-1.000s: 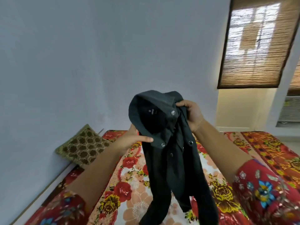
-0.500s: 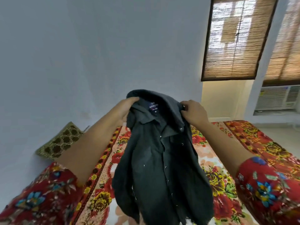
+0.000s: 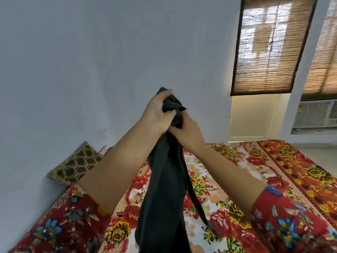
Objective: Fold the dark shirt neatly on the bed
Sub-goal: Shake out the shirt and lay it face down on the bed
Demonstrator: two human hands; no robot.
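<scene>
Bunching now: both hands came together at the collar; half a second ago they held the shirt (image 3: 164, 189) spread open. Left hand (image 3: 157, 114) and right hand (image 3: 187, 132) are each clenched on its top, touching. Shirt hangs as a narrow dark column above the bed (image 3: 255, 167), not laid flat. Folding proper hasn't started, I'd say.

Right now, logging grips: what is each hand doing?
Left hand: closed on the dark shirt, near its top.
Right hand: closed on the same shirt, just below.
</scene>
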